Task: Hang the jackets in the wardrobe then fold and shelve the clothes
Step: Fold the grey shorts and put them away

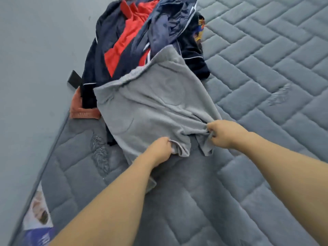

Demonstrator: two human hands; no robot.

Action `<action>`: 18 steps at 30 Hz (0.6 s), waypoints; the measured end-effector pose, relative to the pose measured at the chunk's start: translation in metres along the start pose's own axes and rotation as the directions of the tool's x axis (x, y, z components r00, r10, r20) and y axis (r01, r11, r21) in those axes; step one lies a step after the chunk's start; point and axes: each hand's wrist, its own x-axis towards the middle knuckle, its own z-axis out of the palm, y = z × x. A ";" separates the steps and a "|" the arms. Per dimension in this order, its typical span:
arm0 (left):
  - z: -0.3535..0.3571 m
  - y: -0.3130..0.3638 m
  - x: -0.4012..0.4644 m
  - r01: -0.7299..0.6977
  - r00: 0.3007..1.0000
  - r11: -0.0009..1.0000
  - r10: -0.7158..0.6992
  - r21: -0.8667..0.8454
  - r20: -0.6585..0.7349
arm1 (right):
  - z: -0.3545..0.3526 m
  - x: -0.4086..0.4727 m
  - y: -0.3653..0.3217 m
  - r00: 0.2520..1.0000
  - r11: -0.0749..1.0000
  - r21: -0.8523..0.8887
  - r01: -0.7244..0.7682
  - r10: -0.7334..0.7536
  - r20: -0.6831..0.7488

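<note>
Two bare forearms reach in from 6 and 4 o'clock over a grey quilted mattress (248, 107). The left hand (160, 150), just below centre, has its fingers curled round the near hem of a grey pair of shorts (152, 107), and the right hand (224, 133), toward 3 o'clock of it, pinches a bunched fold of the same hem. The shorts lie spread flat on the mattress, reaching from both hands up toward 12 o'clock, where the waistband end overlaps a pile of clothes (142, 36). In that pile a red garment (124, 41) sits among navy jackets (166, 27) with white piping. At 9 o'clock of the shorts an orange cloth (83, 112) pokes out at the mattress edge, beside a small black tag (74, 79) against the pale grey wall (35, 59).
</note>
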 end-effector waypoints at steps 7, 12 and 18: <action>0.187 0.132 -0.077 0.162 0.909 0.982 -0.108 -0.102 0.402 | 0.051 -0.147 0.118 0.919 0.936 -0.312 -0.162 0.258 0.297; 0.300 0.184 -0.134 0.338 0.645 0.941 -0.224 -0.009 0.731 | 0.082 -0.246 0.195 0.698 0.842 -0.496 -0.211 0.485 0.526; 0.315 0.202 -0.139 0.297 0.558 0.954 -0.217 0.052 0.801 | 0.091 -0.293 0.222 0.125 0.830 -0.532 -0.170 0.554 0.823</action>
